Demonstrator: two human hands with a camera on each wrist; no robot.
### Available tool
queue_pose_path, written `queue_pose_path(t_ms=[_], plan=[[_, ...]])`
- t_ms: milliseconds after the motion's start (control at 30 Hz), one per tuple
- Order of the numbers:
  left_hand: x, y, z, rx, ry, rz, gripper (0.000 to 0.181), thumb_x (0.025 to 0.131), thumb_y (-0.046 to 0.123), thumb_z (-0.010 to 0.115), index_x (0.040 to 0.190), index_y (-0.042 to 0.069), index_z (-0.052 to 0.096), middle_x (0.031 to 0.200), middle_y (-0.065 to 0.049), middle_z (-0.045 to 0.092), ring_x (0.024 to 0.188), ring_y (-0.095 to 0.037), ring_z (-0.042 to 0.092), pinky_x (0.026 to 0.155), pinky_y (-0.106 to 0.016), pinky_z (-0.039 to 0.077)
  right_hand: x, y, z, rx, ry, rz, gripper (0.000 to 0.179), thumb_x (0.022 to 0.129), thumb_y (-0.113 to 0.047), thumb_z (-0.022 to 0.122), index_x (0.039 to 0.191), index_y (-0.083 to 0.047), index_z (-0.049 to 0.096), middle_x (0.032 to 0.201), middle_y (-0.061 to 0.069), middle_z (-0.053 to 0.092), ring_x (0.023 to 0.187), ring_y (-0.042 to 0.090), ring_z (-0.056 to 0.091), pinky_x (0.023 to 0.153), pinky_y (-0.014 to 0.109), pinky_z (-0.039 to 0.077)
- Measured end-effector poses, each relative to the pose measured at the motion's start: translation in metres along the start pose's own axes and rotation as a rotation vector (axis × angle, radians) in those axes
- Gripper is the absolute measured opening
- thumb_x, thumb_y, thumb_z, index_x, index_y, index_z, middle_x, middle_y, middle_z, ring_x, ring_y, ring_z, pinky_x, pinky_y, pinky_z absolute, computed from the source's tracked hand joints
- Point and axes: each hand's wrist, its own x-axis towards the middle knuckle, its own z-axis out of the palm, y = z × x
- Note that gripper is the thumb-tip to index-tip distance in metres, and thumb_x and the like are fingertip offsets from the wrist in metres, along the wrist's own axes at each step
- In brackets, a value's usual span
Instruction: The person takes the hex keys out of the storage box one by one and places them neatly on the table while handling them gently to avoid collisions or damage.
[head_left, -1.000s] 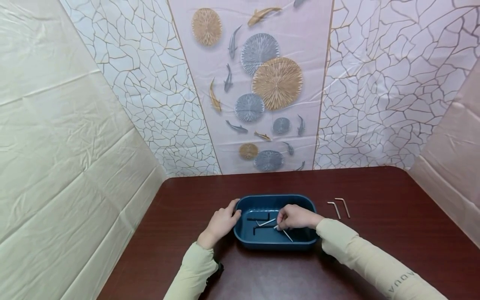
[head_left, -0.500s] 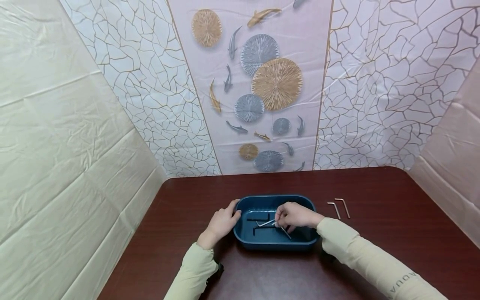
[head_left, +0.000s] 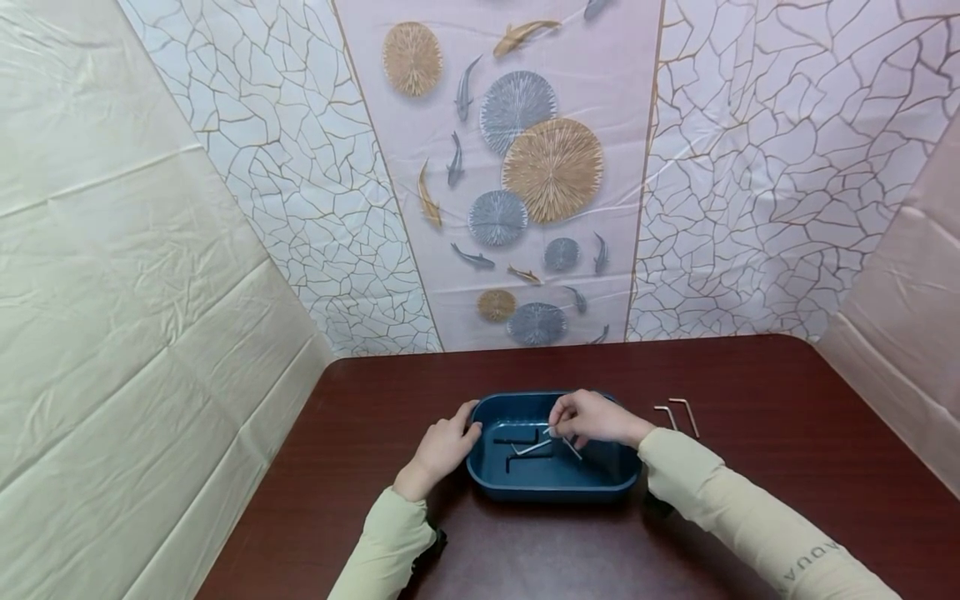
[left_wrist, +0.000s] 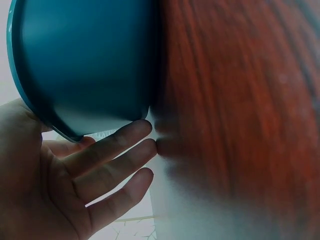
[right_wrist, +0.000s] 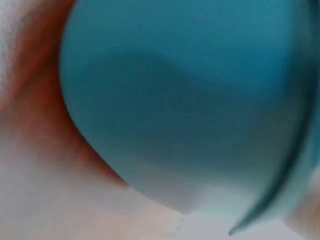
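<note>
Near the right end of a blue oval plastic tub [head_left: 555,493], my right hand [head_left: 592,418] pinches a silver hex key [head_left: 572,449] over the tub's inside. Its bend is hidden by the fingers. At the tub's left end, my left hand [head_left: 442,446] holds the rim, thumb over the edge. The left wrist view shows the fingers [left_wrist: 117,172] along the outer wall. Inside the tub lie two black hex keys, one towards the back [head_left: 517,440] and one nearer the front [head_left: 528,457]. Another silver hex key [head_left: 534,447] lies between them.
To the right of the tub, two silver hex keys, a shorter one [head_left: 670,417] and a longer one [head_left: 687,414], lie on the dark red table [head_left: 390,392]. Patterned cloth [head_left: 525,250] hangs behind the table. Tub wall fills most of the right wrist view.
My right hand has moved up and slightly towards the tub's back, with the silver hex key rising along with it. The left hand and the tub have stayed in place.
</note>
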Motion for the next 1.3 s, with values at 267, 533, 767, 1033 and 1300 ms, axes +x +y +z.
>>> queue_pose_path(t_ms=[267, 533, 767, 1033, 1300], plan=[[-0.001, 0.001, -0.001, -0.002, -0.004, 0.000, 0.047, 0.107, 0.030, 0.047, 0.150, 0.012, 0.043, 0.052, 0.001, 0.043, 0.040, -0.016, 0.040, 0.043, -0.029, 0.033, -0.005, 0.000, -0.024, 0.004, 0.132, 0.037, 0.014, 0.098, -0.014, 0.066, 0.105, -0.002, 0.070, 0.099, 0.018, 0.069, 0.078, 0.024, 0.065, 0.071, 0.041, 0.058], [-0.002, 0.000, 0.001, -0.005, -0.012, -0.009, 0.047, 0.107, 0.031, 0.047, 0.150, 0.013, 0.043, 0.053, 0.001, 0.044, 0.041, -0.016, 0.043, 0.044, -0.029, 0.034, -0.021, 0.016, -0.049, -0.011, 0.253, 0.090, 0.020, 0.100, -0.019, 0.065, 0.110, -0.002, 0.068, 0.101, 0.020, 0.068, 0.078, 0.023, 0.068, 0.071, 0.038, 0.059], [-0.001, -0.001, 0.001, -0.021, 0.004, 0.002, 0.047, 0.107, 0.030, 0.048, 0.150, 0.013, 0.043, 0.052, 0.001, 0.045, 0.041, -0.016, 0.044, 0.044, -0.029, 0.035, -0.041, 0.023, -0.072, 0.015, 0.337, 0.127, 0.027, 0.100, -0.022, 0.065, 0.114, 0.002, 0.066, 0.095, 0.015, 0.069, 0.078, 0.023, 0.069, 0.072, 0.041, 0.058], [-0.002, -0.001, -0.002, -0.033, -0.007, -0.003, 0.048, 0.107, 0.031, 0.048, 0.151, 0.013, 0.042, 0.052, 0.001, 0.044, 0.040, -0.016, 0.042, 0.043, -0.029, 0.034, -0.067, 0.045, -0.101, 0.042, 0.409, 0.142, 0.040, 0.100, -0.027, 0.066, 0.123, 0.006, 0.062, 0.104, 0.015, 0.068, 0.090, 0.030, 0.067, 0.077, 0.042, 0.058], [-0.001, 0.002, -0.002, -0.013, -0.010, -0.008, 0.048, 0.107, 0.029, 0.048, 0.151, 0.012, 0.042, 0.053, 0.001, 0.044, 0.041, -0.016, 0.042, 0.044, -0.029, 0.034, -0.089, 0.064, -0.134, 0.016, 0.486, 0.160, 0.048, 0.100, -0.030, 0.065, 0.126, 0.010, 0.058, 0.101, 0.010, 0.069, 0.082, 0.018, 0.069, 0.074, 0.039, 0.059]])
